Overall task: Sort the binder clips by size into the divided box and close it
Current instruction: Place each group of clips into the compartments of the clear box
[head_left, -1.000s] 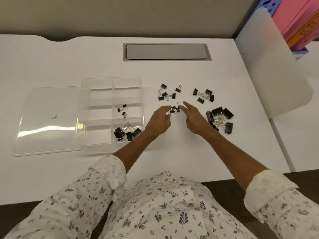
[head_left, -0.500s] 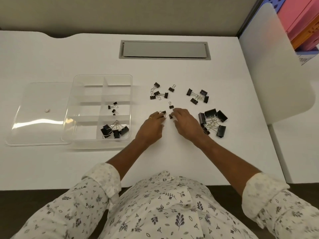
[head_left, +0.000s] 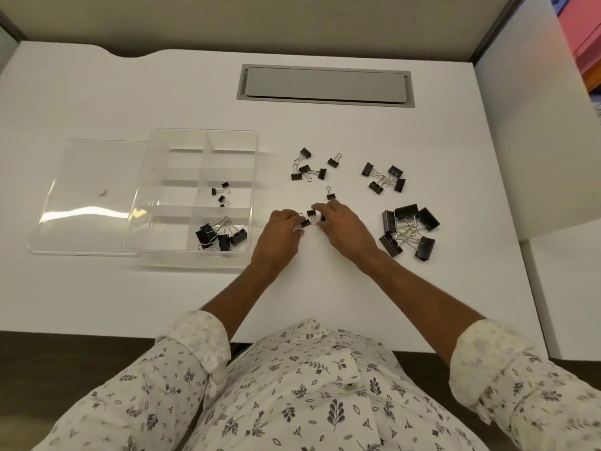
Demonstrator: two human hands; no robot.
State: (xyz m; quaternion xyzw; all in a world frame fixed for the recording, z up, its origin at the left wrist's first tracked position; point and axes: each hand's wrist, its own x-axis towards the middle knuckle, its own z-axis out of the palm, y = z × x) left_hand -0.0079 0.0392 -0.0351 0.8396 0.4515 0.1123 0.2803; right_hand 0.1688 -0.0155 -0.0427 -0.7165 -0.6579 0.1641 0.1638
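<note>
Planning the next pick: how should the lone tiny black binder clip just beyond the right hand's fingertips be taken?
Probably pinch the tiny black binder clip across its black body, coming from above. Its silver wire handles point away from the person, the body lies nearest the right hand, and it lies apart from other clips.

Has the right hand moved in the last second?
Yes. Against the pile of large clips, the right hand has shifted slightly left and drawn back toward the person, over the small clips.

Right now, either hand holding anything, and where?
Both hands' fingers are on tiny binder clips lying on the desk; a closed hold, or by which part, cannot be told.
</note>
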